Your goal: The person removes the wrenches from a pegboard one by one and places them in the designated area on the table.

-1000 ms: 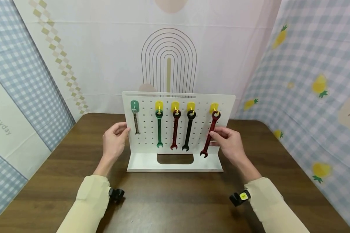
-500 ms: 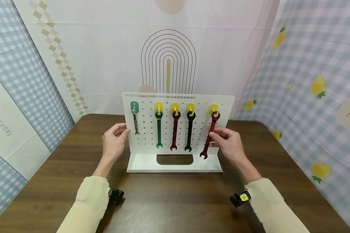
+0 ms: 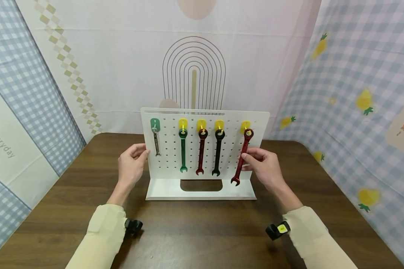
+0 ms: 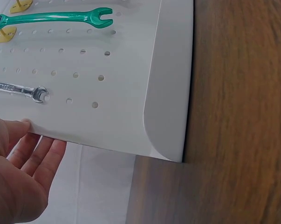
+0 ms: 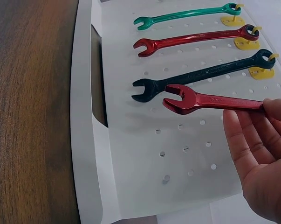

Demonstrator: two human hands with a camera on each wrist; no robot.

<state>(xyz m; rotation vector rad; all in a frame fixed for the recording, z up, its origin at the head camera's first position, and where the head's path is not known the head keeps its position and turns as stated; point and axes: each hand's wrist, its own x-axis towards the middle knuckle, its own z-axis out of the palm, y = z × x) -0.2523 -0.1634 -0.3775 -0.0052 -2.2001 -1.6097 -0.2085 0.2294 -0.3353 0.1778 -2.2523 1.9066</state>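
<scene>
A white pegboard stand (image 3: 168, 164) carries a row of wrenches on hooks. My left hand (image 3: 131, 164) pinches the board's left edge, thumb in front and fingers behind in the left wrist view. Close to it hangs a small silver wrench (image 4: 19, 88). My right hand (image 3: 264, 166) holds a red combination wrench (image 5: 219, 101) by its shank between thumb and fingers, tilted, with its open end down. Its ring end overlaps the rightmost yellow hook (image 3: 245, 126) in the head view. A green wrench (image 3: 183, 151), another red wrench (image 3: 201, 153) and a black wrench (image 3: 217, 154) hang between the hands.
The stand's foot, with a cut-out slot, rests on a brown wooden table (image 3: 195, 231). Patterned cloth (image 3: 121, 67) hangs behind and at both sides. Each wrist wears a black camera mount (image 3: 133, 226) on its sleeve.
The head view has tilted slightly, shifting the scene down. The black wrench has swung a little on its hook. Both hands keep their holds, and the held red wrench's open end sits slightly lower.
</scene>
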